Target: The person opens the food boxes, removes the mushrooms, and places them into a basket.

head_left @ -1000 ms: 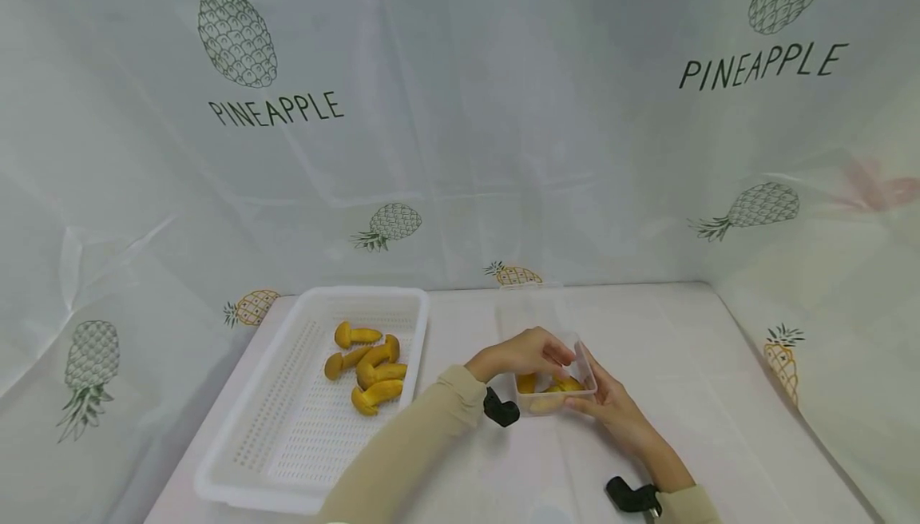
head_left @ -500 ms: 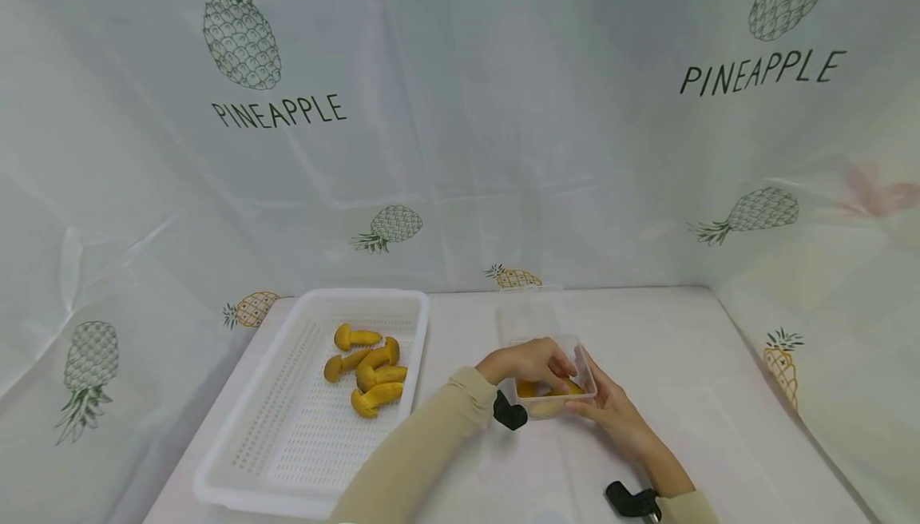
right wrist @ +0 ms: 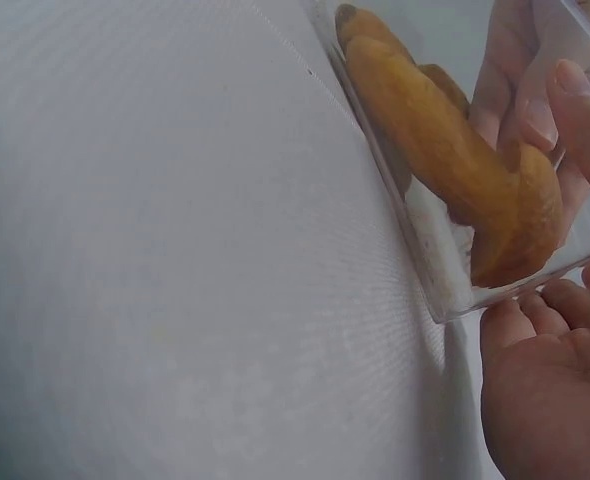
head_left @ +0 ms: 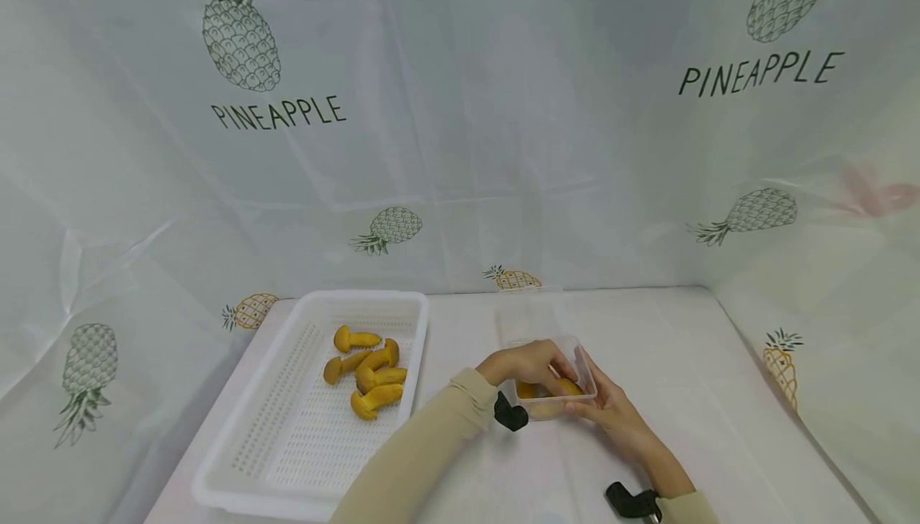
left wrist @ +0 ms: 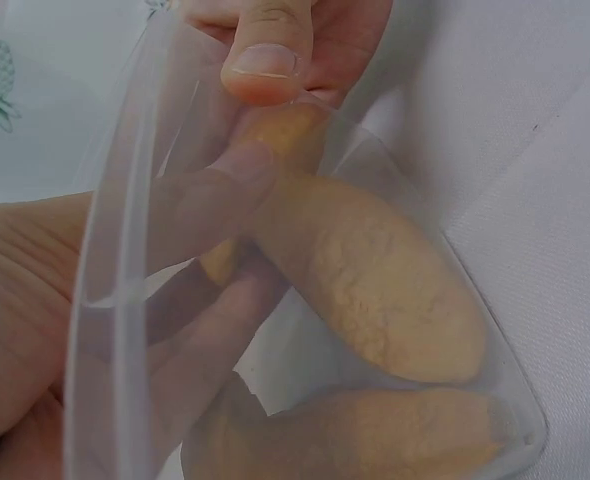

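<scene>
A clear plastic box point(head_left: 591, 393) stands on the table with several yellow-brown mushrooms inside. My left hand point(head_left: 528, 363) reaches in over its rim, and in the left wrist view the thumb and fingers close around a mushroom point(left wrist: 218, 263), partly hidden behind the see-through wall. Two more mushrooms show there, a big one point(left wrist: 395, 290) against the wall. On the box's right side my right hand point(head_left: 614, 416) grips the wall, thumb at the front. The right wrist view shows a long mushroom point(right wrist: 435, 135) lying along the box's side.
Left of the box stands a white perforated tray point(head_left: 287, 452) with several mushrooms point(head_left: 377, 398) near its right wall. The box's clear lid point(head_left: 528, 316) lies folded back behind it. A pineapple-print sheet point(head_left: 460, 148) hangs at the back and sides.
My left hand has moved slightly down and right, its fingers going deeper into the box around a mushroom. The right hand keeps its hold on the box; the tray's mushrooms lie as before.
</scene>
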The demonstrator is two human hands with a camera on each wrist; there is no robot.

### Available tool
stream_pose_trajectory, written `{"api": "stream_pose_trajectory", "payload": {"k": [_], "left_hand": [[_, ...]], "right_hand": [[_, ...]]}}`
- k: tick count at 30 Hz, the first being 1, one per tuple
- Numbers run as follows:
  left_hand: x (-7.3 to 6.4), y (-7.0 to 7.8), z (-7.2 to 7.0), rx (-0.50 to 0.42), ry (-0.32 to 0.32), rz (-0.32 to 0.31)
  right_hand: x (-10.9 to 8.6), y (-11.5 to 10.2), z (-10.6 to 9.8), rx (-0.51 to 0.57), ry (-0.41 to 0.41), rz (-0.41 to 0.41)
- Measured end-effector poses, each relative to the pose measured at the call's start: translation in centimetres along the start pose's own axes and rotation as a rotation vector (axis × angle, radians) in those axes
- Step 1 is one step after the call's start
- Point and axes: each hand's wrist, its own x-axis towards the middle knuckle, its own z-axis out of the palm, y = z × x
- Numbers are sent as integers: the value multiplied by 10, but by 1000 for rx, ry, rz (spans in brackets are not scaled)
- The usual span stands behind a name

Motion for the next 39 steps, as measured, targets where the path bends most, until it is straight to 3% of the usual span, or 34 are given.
{"api": "stream_pose_trajectory", "payload": {"k": [16, 28, 33, 39], "left_hand": [[-2, 0, -2, -39, -55, 65], [-8, 7, -10, 2, -2, 59], [-12, 7, -17, -64, 45, 51], [-21, 10, -28, -113, 93, 101]], "right_hand": [[1, 1, 0, -30, 9, -10], [0, -1, 1, -38, 8, 3], [-1, -2, 0, -107, 30, 16], [0, -1, -1, -131, 48, 19]]}}
